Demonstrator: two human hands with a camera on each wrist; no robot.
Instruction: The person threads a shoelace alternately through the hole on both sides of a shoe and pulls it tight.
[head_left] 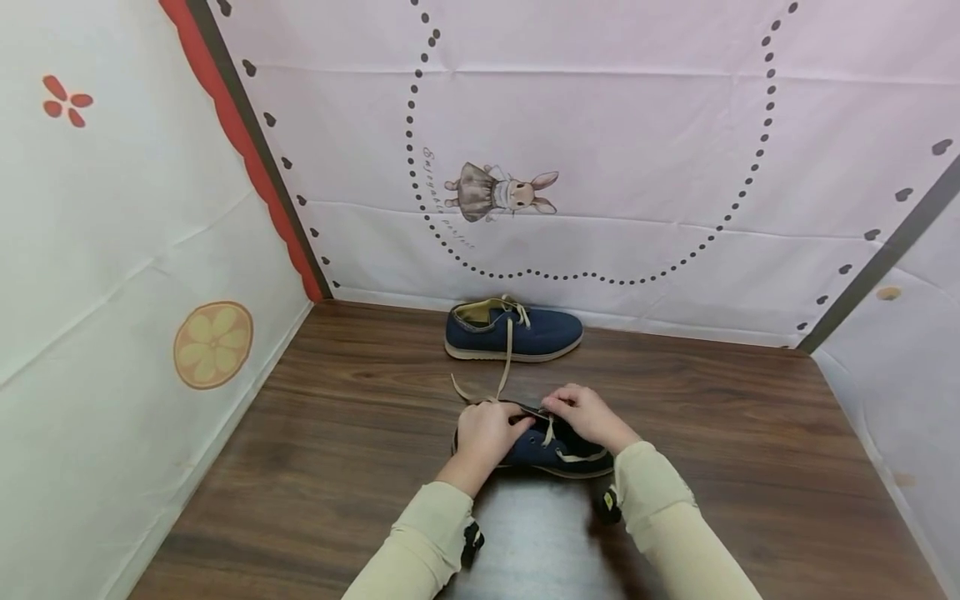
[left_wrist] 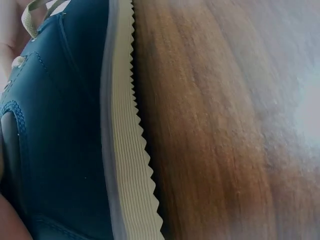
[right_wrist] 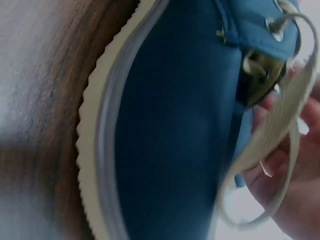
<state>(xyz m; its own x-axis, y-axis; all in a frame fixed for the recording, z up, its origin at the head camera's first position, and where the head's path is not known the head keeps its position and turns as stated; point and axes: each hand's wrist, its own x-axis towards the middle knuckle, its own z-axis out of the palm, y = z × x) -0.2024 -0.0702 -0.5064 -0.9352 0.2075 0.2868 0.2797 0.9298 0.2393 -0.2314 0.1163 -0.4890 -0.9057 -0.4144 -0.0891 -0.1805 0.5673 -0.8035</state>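
Note:
A blue lace-up shoe with a cream sole lies on the wooden surface, toe to the right. My left hand grips it around the opening, thumb along the near edge; in the left wrist view its side fills the left half. At the eyelets, my right hand pinches the cream shoelace with thumb and fingertips. A length of that shoelace hangs in a loose loop before the fingers in the right wrist view. The shoe's side hides part of these fingertips.
A matching blue shoe stands behind, against the printed cloth wall. Its cream lace trails forward toward the near shoe. Cloth walls rise at left and right of the brown wooden surface.

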